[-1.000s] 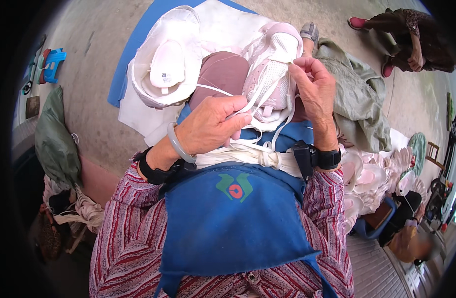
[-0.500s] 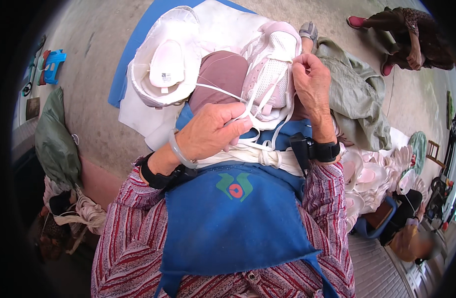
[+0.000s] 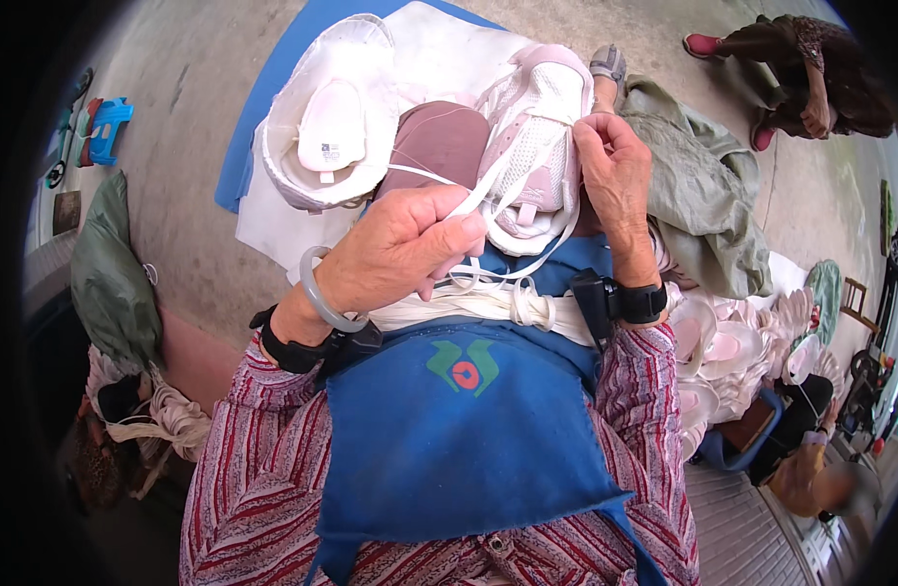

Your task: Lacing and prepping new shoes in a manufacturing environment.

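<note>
A pale pink and white mesh shoe upper [image 3: 537, 127] lies across my right knee, its toe pointing away from me. White shoelace [image 3: 501, 168] runs from its eyelets to my left hand [image 3: 400, 239], which pinches the lace between thumb and fingers and holds it taut. My right hand [image 3: 613, 161] is closed at the upper's right edge, fingertips pinched there; whether lace or edge is in them is hard to see. A bundle of white laces [image 3: 478, 305] rests over my lap at the top of the blue apron [image 3: 459, 439].
Left of the knee lies a second white upper [image 3: 332, 107] on white sheeting over a blue board [image 3: 239, 161]. Stacked uppers [image 3: 732, 342] fill the right side, beside a grey-green cloth [image 3: 703, 186]. Another person [image 3: 820, 78] stands at upper right, and one sits at lower right.
My left hand has drawn the lace back, left and slightly toward me, pulling the strand straighter. The loose loops over the upper have shrunk. My right hand stays nearly in place.
</note>
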Demonstrator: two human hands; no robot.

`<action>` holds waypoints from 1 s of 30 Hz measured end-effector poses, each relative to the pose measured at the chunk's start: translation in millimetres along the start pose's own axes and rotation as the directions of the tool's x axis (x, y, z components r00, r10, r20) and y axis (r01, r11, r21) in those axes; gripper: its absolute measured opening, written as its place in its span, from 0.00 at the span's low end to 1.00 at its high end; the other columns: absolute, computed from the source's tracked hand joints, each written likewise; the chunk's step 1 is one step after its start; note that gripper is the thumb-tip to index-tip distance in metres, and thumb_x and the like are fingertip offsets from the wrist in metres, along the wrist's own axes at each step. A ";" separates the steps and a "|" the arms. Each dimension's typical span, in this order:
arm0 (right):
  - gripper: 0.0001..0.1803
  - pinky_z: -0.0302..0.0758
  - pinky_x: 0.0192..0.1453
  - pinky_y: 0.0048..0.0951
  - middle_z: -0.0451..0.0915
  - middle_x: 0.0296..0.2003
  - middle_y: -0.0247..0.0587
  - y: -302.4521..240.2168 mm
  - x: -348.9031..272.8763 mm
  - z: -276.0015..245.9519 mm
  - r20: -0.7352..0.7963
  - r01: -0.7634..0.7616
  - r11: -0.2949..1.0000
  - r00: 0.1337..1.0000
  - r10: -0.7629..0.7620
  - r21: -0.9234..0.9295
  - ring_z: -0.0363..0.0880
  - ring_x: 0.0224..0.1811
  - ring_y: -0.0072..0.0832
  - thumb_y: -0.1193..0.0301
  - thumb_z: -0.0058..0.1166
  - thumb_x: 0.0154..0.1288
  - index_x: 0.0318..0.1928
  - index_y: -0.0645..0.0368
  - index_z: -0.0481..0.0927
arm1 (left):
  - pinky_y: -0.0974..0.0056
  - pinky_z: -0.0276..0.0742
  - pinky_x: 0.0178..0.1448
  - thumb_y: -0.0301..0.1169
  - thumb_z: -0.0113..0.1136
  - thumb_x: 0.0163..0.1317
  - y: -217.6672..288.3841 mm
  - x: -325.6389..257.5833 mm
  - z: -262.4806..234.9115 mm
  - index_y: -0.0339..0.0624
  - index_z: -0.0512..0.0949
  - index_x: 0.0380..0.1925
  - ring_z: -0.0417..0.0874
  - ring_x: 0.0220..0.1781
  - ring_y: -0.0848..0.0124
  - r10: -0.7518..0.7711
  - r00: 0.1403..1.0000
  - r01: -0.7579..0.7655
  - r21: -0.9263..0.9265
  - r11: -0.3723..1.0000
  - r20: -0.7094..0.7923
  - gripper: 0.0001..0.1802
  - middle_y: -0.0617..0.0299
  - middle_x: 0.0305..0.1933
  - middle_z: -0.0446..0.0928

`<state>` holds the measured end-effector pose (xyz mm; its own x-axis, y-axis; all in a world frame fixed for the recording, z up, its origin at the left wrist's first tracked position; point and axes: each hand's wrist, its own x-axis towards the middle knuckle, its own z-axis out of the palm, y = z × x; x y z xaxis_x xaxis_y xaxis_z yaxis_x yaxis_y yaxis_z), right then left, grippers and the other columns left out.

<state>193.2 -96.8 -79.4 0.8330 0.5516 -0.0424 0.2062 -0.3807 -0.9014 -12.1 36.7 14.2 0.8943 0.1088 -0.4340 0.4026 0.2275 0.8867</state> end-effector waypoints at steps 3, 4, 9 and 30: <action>0.10 0.69 0.32 0.19 0.75 0.22 0.28 5.9 -1.5 -8.3 -0.003 0.049 0.995 0.999 -0.049 0.092 0.70 0.24 0.16 0.68 0.55 0.63 0.33 0.63 0.81 | 0.75 0.73 0.23 0.40 0.47 0.73 10.1 -4.2 -8.1 0.38 0.74 0.31 0.64 0.17 0.85 0.053 0.998 -0.058 -0.246 0.967 -0.028 0.18 0.72 0.17 0.62; 0.10 0.69 0.32 0.19 0.75 0.22 0.28 6.3 -4.9 -13.9 -0.006 0.048 0.994 0.999 -0.048 0.095 0.70 0.24 0.16 0.68 0.55 0.63 0.33 0.63 0.81 | 0.75 0.73 0.23 0.40 0.47 0.73 11.9 -3.2 -8.8 0.38 0.74 0.31 0.64 0.17 0.85 0.052 0.998 -0.057 -0.243 0.968 -0.027 0.18 0.72 0.17 0.62; 0.09 0.56 0.19 0.14 0.72 0.24 0.23 5.4 -21.8 -44.9 0.154 -0.293 0.847 0.956 0.250 0.443 0.60 0.17 0.09 0.68 0.54 0.66 0.36 0.61 0.81 | 0.58 0.83 0.47 0.40 0.39 0.75 23.9 8.6 -11.8 0.41 0.68 0.28 0.68 0.18 0.79 0.311 0.941 -0.338 -0.299 0.892 -0.137 0.18 0.71 0.17 0.58; 0.16 0.75 0.51 0.24 0.77 0.43 0.39 -18.6 -111.7 14.8 0.444 -0.169 0.872 0.894 -0.061 0.460 0.78 0.43 0.24 0.72 0.48 0.70 0.54 0.68 0.73 | 0.45 0.83 0.45 0.41 0.34 0.76 49.6 6.6 -43.2 0.37 0.70 0.42 0.78 0.27 0.66 0.599 0.788 -0.497 -0.718 0.487 -0.139 0.19 0.67 0.21 0.68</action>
<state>88.7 -140.3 -64.3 0.5045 0.8457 -0.1739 -0.1969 -0.0834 -0.9769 5.4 90.5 48.4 0.9192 0.3566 0.1671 -0.3885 0.7519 0.5326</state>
